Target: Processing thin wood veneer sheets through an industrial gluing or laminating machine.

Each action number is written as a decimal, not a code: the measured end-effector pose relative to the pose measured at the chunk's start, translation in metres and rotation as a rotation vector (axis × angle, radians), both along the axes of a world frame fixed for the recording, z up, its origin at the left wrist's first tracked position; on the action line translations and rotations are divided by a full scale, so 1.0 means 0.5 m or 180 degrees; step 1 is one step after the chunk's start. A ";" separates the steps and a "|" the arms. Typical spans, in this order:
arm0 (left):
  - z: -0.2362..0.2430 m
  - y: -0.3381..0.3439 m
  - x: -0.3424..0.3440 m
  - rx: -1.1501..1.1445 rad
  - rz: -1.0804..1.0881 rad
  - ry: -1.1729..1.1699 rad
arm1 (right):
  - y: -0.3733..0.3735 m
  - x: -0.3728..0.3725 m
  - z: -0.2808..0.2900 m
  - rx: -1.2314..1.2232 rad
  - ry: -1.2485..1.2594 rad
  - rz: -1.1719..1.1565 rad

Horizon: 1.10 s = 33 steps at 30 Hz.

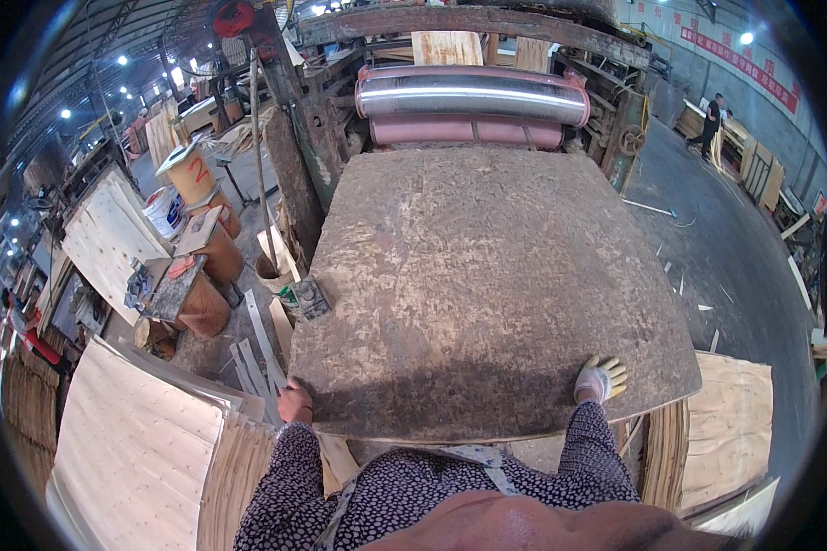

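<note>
"Grip status?"
"Right gloved hand (602, 378): fingers spread on the worn tabletop (487, 275), holding nothing. Left hand (295, 401): at the near left corner; cannot tell whether it clasps the edge."
"Tabletop position?"
"Directly in front of the silver roller (473, 96)."
"Hazards?"
"In my judgement, a hand or patterned sleeve (590, 445) reaching too far could be caught, were the roller turning."

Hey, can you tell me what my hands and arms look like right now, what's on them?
Your left hand has no glove. Your right hand wears a glove, whitish with yellow fingers. Both sleeves are dark with a small, dense pale pattern.
</note>
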<state>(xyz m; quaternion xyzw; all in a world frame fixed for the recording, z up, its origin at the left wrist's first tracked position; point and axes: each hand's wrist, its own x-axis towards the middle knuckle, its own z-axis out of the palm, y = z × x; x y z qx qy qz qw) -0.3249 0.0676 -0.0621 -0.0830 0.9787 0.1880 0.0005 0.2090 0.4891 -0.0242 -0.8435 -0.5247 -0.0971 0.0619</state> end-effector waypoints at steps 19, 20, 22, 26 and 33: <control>0.016 0.005 0.009 0.0028 0.0032 -0.0099 | -0.006 -0.007 0.015 -0.0022 0.0047 -0.0015; 0.013 0.004 0.008 0.0025 0.0029 -0.0070 | -0.006 -0.008 0.017 -0.0051 0.0071 -0.0018; 0.007 0.001 0.004 0.0022 0.0029 -0.0039 | -0.009 -0.011 0.025 -0.0104 0.0076 -0.0019; 0.005 -0.001 0.002 0.0025 0.0056 -0.0102 | -0.013 -0.016 0.037 -0.0190 0.0060 -0.0025; 0.016 0.005 0.004 0.0022 0.0019 -0.0140 | -0.005 -0.009 0.022 -0.0156 0.0071 -0.0064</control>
